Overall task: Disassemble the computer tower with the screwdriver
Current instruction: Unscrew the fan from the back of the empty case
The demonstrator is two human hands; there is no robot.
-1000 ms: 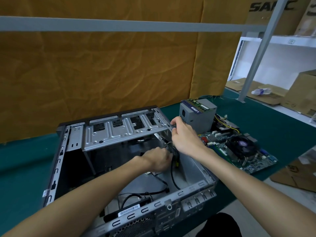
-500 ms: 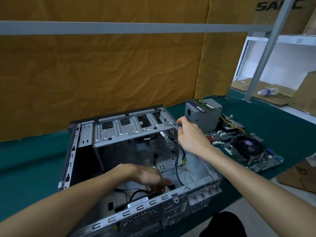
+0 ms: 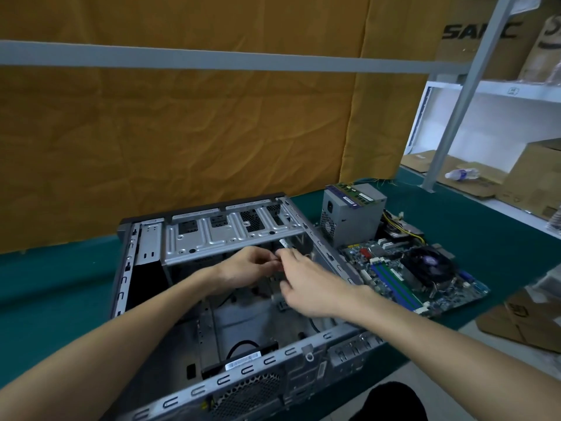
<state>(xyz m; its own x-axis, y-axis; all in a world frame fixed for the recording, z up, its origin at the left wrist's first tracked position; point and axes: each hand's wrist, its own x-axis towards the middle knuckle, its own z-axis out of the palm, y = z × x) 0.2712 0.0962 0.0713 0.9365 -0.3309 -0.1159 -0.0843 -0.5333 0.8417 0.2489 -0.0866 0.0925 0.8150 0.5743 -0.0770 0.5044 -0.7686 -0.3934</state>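
From the head view I see the tower (image 3: 212, 299) lying open on the green surface (image 3: 54, 287), its metal tray (image 3: 233, 235) across the far side. Both hands meet inside it, just under the tray's near edge. My left hand (image 3: 243, 268) has its fingers curled, its grip pinching something small and dark that I cannot make out. My right hand (image 3: 306, 284) touches the same spot from the right, fingertips bent toward the left grip; whether it holds anything I cannot tell. Below the grips a black cable (image 3: 243, 344) loops on the tower floor. Right of the right hand stand the power supply (image 3: 352, 214) and the motherboard (image 3: 413, 278), outside the tower.
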